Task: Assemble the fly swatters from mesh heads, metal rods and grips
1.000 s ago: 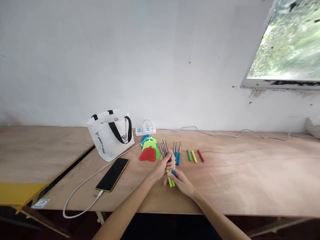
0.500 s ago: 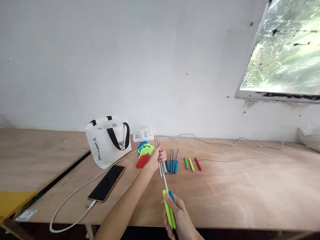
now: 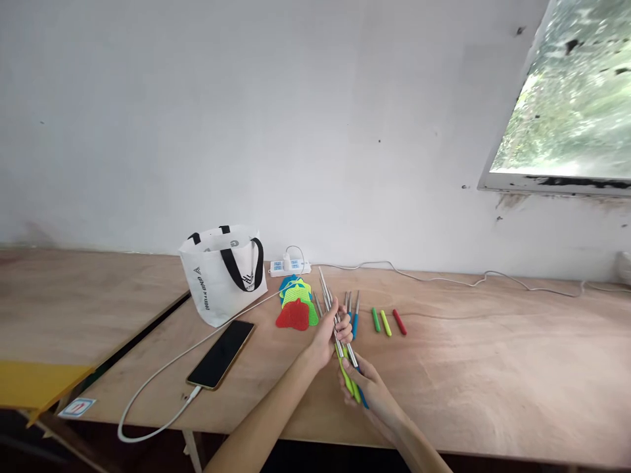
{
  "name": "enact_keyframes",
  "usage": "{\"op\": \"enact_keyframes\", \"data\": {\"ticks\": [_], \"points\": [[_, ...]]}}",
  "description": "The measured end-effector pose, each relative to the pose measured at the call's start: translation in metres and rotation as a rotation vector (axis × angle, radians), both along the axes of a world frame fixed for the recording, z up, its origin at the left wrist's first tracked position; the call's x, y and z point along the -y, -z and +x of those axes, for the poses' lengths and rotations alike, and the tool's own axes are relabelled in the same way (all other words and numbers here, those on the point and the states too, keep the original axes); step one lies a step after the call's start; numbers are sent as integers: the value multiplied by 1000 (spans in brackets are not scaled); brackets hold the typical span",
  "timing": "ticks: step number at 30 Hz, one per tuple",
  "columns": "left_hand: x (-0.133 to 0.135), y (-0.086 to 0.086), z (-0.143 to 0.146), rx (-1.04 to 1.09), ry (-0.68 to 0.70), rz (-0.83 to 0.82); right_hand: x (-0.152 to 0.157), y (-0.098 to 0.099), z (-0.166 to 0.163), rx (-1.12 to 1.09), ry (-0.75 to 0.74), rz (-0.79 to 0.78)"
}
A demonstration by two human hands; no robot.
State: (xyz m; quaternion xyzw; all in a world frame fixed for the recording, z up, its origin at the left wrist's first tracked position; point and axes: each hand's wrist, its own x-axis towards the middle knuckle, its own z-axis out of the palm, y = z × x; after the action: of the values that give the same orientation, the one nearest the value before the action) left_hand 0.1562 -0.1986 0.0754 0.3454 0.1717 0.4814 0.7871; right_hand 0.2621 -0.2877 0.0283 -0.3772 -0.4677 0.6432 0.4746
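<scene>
My left hand [image 3: 331, 334] is closed round a bundle of metal rods [image 3: 327, 293] that point up and away over the wooden table [image 3: 493, 368]. My right hand [image 3: 373, 389] grips the yellow-green and blue handles [image 3: 351, 382] at the near ends of those rods. The two hands are close together, nearly touching. Just beyond them lie blue-handled rods [image 3: 353, 314] and three loose sleeves: green [image 3: 376, 319], yellow [image 3: 385, 322] and red [image 3: 399, 322]. A stack of coloured mesh heads [image 3: 294, 303] lies to the left of the rods.
A white tote bag [image 3: 223, 272] stands at the back left. A black phone [image 3: 221, 353] lies in front of it on a white cable [image 3: 152, 387]. A power strip [image 3: 290, 266] sits by the wall. A window [image 3: 572, 98] is at the upper right.
My right hand, which had pulled the handles toward me and stretched the rods out, has moved back up to my left hand. The rods are bunched together again.
</scene>
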Motion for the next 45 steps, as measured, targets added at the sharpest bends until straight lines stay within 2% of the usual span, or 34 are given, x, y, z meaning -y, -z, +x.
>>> {"op": "enact_keyframes", "data": {"ticks": [4,7,11,16,18,21,24,26,31,35,41,45], "points": [[3,-9,-5,-197,-19,271,-18,5,4,197,26,259],[7,-11,-6,-304,-31,431,-36,12,5,330,72,362],[13,-3,-9,-335,-108,477,-44,20,3,403,61,404],[12,7,-10,-311,-63,451,-38,12,3,375,56,449],[5,7,-11,-218,-93,347,-34,8,2,340,20,420],[-7,5,-17,-35,-153,125,-25,5,-5,238,-31,250],[-16,3,-24,-28,-92,-39,-11,3,-15,131,-40,49],[-18,3,-25,-56,-46,-99,-1,-1,-20,92,-32,-29],[-15,3,-12,-68,43,-163,21,-11,-22,39,62,-141],[-13,1,4,-78,122,-191,33,-12,-15,-14,135,-204],[-12,-5,19,-81,196,-198,43,-11,-9,-70,221,-266],[-10,1,27,-72,211,-206,44,-15,-6,-92,273,-302]]}}
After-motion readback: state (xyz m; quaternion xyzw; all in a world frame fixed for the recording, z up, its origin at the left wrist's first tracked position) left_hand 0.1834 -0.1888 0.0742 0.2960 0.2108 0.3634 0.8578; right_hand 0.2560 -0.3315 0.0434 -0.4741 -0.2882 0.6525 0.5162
